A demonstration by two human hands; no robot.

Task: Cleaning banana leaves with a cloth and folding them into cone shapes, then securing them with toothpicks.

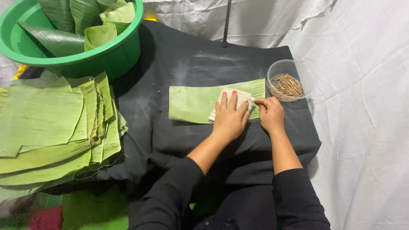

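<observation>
Rectangular ribbed banana leaf [194,102] under striped woven cloth [238,100], 2 hands atop.

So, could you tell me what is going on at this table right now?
A person is wiping a cut banana leaf strip that lies flat on a black cloth. The left hand presses a pale striped rag onto the leaf, while the right hand pins the leaf's near edge. A stack of leaves lies to the left, a green basin of rolled leaves sits behind it, and a clear bowl of small sticks stands to the right.

Left hand [230,119] presses cloth [238,100] on banana leaf [191,102].
</observation>
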